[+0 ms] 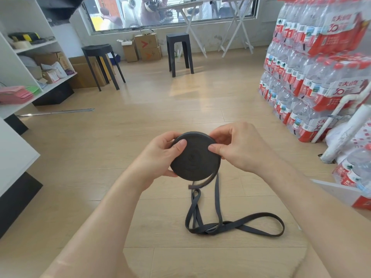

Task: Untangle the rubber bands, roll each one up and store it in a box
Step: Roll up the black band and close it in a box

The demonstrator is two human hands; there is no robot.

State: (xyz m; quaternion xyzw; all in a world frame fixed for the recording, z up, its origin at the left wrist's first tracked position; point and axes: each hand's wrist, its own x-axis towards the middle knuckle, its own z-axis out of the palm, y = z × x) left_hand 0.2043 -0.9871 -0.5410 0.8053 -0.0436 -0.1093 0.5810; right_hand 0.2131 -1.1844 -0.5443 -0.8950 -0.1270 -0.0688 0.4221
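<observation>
Left hand (160, 155) and right hand (239, 147) each gripped the rolled rubber band (194, 159), thumbs on its face; its loose tail (218, 197) hung to tangled loops (209, 227) on the floor (140, 121). Winding would want even tension, coil kept flat

Both forearms bare, extended forward and converging at mid-frame; left hand (158, 157) grips the roll (195, 163) at its left edge, thumb flat on the near face, fingers curled behind; right hand (241, 151) grips the upper right edge, thumb on the near face, fingers curled over the rim; wrists roughly level; hands apart, not touching.
</observation>
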